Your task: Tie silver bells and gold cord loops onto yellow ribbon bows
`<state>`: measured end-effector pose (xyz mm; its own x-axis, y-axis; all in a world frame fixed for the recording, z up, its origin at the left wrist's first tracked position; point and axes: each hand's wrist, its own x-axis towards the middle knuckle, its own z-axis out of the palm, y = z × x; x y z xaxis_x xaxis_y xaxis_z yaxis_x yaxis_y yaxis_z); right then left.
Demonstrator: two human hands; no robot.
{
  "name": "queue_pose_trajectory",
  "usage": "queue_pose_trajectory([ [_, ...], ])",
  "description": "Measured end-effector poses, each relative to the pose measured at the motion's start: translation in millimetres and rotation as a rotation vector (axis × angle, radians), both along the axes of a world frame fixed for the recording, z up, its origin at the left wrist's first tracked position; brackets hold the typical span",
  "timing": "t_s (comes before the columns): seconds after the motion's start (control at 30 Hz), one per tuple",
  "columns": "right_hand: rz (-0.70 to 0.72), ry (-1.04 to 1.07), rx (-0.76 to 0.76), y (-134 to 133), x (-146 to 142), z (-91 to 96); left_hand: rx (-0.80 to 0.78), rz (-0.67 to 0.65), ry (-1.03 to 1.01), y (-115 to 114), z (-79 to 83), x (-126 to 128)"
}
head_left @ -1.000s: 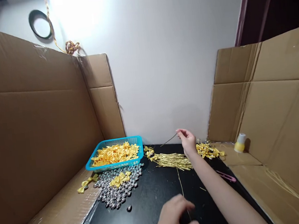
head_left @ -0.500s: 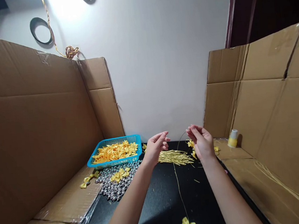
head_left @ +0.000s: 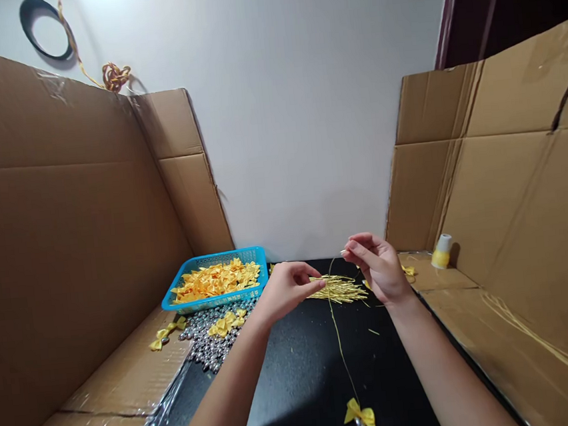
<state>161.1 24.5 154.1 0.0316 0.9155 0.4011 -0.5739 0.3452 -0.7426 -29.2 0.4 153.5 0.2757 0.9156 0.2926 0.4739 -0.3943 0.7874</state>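
Note:
My right hand (head_left: pixel 377 269) is raised over the far side of the black table, thumb and fingertips pinched on the upper end of a thin gold cord (head_left: pixel 341 349). The cord curves down past my left hand (head_left: pixel 289 289) and runs towards me. At its near end lies a yellow ribbon bow (head_left: pixel 360 414) with a small silver bead. My left thumb and forefinger come together at the cord, closed around it as far as I can see. Behind them lies a bundle of cut gold cords (head_left: pixel 344 290).
A blue basket (head_left: pixel 167 304) of yellow bows stands at the back left. Silver beads (head_left: pixel 209 351) are spread before it, several bows (head_left: pixel 227 323) on top. Cardboard walls (head_left: pixel 65 234) flank the table (head_left: pixel 292 400). A white and yellow spool (head_left: pixel 441 251) stands right; long cords (head_left: pixel 542 342) lie nearby.
My left hand has come down and its fingertips have moved to the cord. My right hand has shifted slightly left, still pinching the cord's end. The view has tilted a little downward.

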Motion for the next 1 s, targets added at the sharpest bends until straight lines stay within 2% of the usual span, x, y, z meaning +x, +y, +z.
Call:
queue_pose_trajectory([
  [0.17,0.018,-0.014,0.000,-0.2,-0.7,-0.8,0.133,0.157,0.068,-2.3,-1.3,1.6],
  [0.27,0.027,-0.025,-0.004,-1.2,-3.1,-1.6,0.135,0.172,0.112,0.4,-3.4,1.9],
  [0.5,0.045,-0.045,-0.011,-1.5,-8.5,-3.9,-0.113,-0.132,0.102,4.4,-6.4,-1.9],
  [0.63,0.056,-0.049,-0.014,-1.2,-11.4,-4.9,-0.225,-0.208,0.064,6.1,-5.8,-9.8],
  [0.9,0.065,-0.052,-0.020,-0.1,-15.1,-9.0,-0.177,-0.120,0.090,10.3,-10.7,-4.4],
  [1.0,0.064,-0.050,-0.022,0.8,-16.4,-9.6,-0.071,-0.003,0.133,9.9,-11.8,-0.5],
])
